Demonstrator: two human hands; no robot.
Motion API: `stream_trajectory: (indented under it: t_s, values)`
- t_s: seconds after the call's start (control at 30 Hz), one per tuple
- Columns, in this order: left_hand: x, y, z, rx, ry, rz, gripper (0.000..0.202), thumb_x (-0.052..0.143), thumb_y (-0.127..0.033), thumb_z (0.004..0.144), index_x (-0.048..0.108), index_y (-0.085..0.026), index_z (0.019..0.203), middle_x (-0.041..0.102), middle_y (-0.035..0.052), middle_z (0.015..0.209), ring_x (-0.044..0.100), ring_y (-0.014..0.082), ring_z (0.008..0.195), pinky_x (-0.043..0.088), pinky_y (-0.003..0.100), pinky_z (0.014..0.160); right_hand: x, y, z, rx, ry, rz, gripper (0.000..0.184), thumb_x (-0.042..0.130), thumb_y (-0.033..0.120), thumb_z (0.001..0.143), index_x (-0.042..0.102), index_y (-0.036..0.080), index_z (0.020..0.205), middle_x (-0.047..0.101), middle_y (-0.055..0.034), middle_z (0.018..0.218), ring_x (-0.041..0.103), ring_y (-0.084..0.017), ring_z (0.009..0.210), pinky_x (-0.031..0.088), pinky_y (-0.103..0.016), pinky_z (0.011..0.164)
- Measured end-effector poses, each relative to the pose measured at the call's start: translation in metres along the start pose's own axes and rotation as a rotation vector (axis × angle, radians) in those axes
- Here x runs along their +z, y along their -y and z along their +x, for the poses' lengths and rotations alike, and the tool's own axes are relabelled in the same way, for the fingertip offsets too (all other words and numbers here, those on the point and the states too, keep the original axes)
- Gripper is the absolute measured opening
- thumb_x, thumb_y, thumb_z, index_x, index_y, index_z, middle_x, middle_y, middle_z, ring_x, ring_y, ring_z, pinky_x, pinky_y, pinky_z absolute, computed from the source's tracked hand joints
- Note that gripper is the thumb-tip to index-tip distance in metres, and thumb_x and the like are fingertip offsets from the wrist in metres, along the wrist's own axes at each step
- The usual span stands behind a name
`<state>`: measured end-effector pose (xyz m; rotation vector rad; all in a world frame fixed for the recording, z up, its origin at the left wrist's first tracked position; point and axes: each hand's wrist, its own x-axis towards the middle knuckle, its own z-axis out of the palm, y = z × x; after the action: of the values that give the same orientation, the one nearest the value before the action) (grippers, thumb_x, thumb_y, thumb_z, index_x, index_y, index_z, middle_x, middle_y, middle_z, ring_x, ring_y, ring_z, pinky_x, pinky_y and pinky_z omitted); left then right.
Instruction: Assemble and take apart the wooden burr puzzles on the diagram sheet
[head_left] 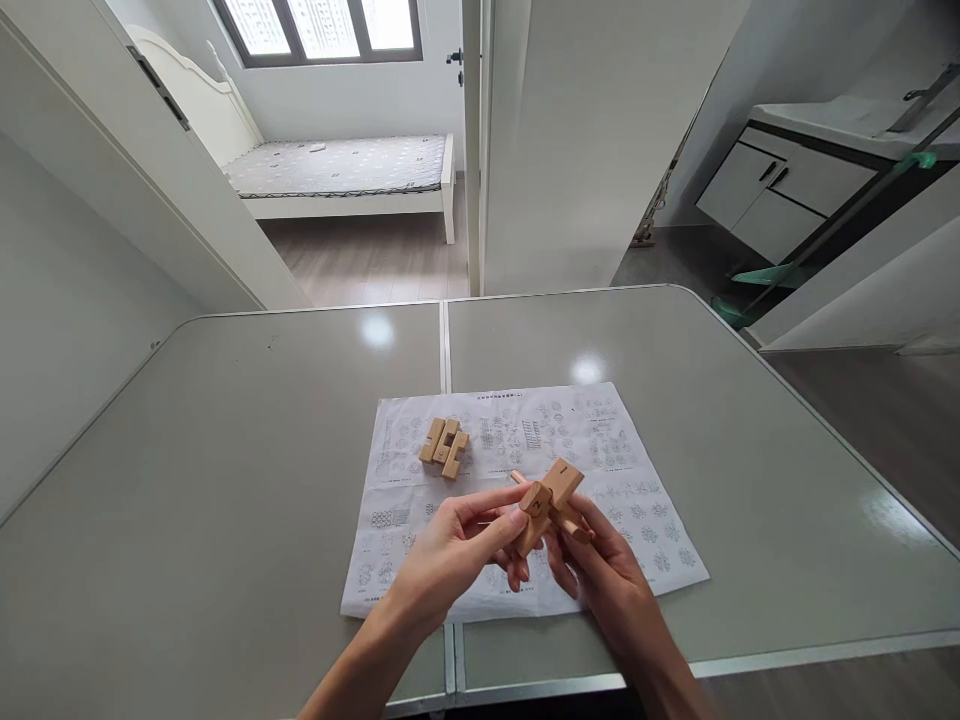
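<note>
two-hand fit-up: crossed wooden puzzle assembly (558,490) held over the printed sheet (637,500) on the worktop (262,480).
left hand (442,560) has thumb and forefinger pinched on the marked end; right hand (615,580) has fingers curled round the rod side, gap nearly nil, partly hidden. reads as a mid-joint step, pieces crossed, can't tell if seated. next move likely calls for steadying one side while sliding or twisting the other; notched wooden blocks (444,450) sit on the sheet beyond the left hand.
</note>
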<state>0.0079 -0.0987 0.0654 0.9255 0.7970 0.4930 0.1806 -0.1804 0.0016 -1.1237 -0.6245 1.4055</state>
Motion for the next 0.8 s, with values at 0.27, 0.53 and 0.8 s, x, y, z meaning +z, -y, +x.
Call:
stream_trajectory:
  t_s: [0.27, 0.53, 0.8]
  values:
    - [0.004, -0.001, 0.001, -0.034, -0.010, 0.033, 0.059, 0.079, -0.050, 0.089, 0.049, -0.017, 0.128, 0.070, -0.0016, 0.074, 0.065, 0.0127, 0.050, 0.051, 0.026, 0.054, 0.012, 0.009, -0.006, 0.021, -0.040, 0.120, 0.043, 0.079, 0.054, 0.089, 0.068, 0.027, 0.122, 0.056, 0.0023, 0.071, 0.038, -0.011, 0.053, 0.033, -0.025, 0.053]
    - [0.014, 0.005, -0.005, 0.160, -0.108, 0.268, 0.052, 0.060, -0.052, 0.102, 0.041, -0.022, 0.140, 0.061, -0.0036, 0.079, 0.058, 0.0106, 0.058, 0.051, 0.027, 0.063, -0.002, 0.009, -0.002, 0.102, 0.056, 0.347, 0.036, 0.080, 0.045, 0.089, 0.069, 0.026, 0.118, 0.064, 0.0001, 0.071, 0.025, -0.006, 0.041, 0.021, -0.024, 0.042]
    - [0.008, 0.011, 0.007, 0.418, -0.137, 0.691, 0.020, 0.056, -0.034, 0.105, 0.073, -0.024, 0.109, 0.067, 0.0045, 0.097, 0.062, 0.0149, 0.079, 0.052, 0.026, 0.067, -0.007, 0.007, -0.001, 0.121, 0.131, 0.459, 0.024, 0.079, 0.045, 0.091, 0.075, 0.021, 0.089, 0.048, 0.0054, 0.058, 0.019, -0.003, 0.039, 0.022, -0.019, 0.038]
